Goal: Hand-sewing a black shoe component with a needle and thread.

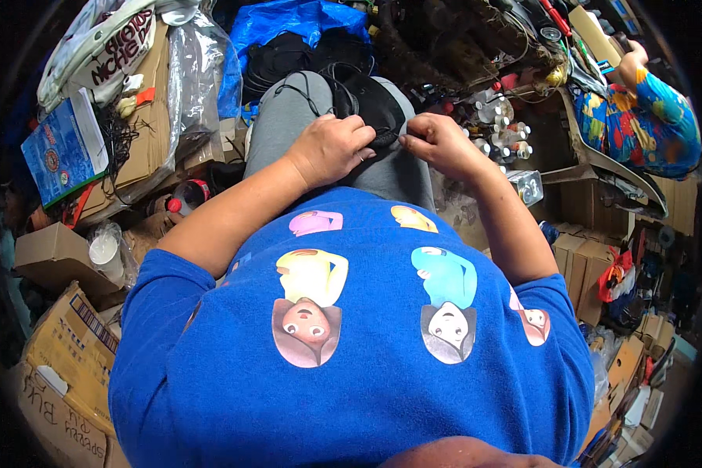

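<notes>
Resting on lap: black cloth piece (370,109), soft, light, limp; left hand (331,148) and right hand (437,140) pinching its near edge.

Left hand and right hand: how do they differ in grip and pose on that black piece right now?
The left hand is closed in a loose fist, clamping the black fabric piece against the grey-clad knee; the right hand only pinches at the fabric's edge with its fingertips. The left hand covers more of the fabric; the right sits beside it. Both are bare and meet at the same edge.
</notes>
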{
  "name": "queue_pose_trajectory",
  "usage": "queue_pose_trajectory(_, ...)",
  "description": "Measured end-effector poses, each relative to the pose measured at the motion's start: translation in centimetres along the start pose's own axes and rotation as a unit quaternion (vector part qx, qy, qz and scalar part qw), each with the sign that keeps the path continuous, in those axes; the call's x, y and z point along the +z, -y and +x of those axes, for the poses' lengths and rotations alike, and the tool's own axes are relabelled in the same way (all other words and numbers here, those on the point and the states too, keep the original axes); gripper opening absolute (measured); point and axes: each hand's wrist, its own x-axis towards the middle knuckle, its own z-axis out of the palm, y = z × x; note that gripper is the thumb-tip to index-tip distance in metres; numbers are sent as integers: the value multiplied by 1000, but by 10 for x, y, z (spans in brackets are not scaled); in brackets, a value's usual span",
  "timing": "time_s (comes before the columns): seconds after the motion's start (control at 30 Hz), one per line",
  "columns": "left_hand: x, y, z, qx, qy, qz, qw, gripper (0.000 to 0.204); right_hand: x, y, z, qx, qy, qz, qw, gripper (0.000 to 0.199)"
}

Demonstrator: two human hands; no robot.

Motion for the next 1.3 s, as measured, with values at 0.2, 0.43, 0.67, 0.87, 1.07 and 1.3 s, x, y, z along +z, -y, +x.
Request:
queue_pose_trajectory(0.2, -23, 22, 14, -50, -37, -162, 985, 19, -18, 4, -38, 1, -55, 111, 992, 24)
queue_pose_trajectory(0.43, -13, 53, 56, 23, 85, -226, 970, 36, -13, 13, -32, -22, -128, 43, 991, 14)
queue_pose_trajectory(0.67, -5, 61, 61, 7, 110, -251, 962, 33, -10, 16, -20, 34, -99, -69, 992, 17)
queue_pose_trajectory(0.87, -5, 64, 60, -4, 125, -257, 958, 32, -8, 23, -12, 34, -96, -109, 989, 18)
queue_pose_trajectory(1.07, -3, 66, 60, 16, 95, -247, 964, 24, -5, 23, -6, 48, -108, -89, 989, 19)
queue_pose_trajectory(1.3, -1, 65, 64, -8, 124, -260, 958, 23, -10, 3, -1, 49, -53, -28, 997, 19)
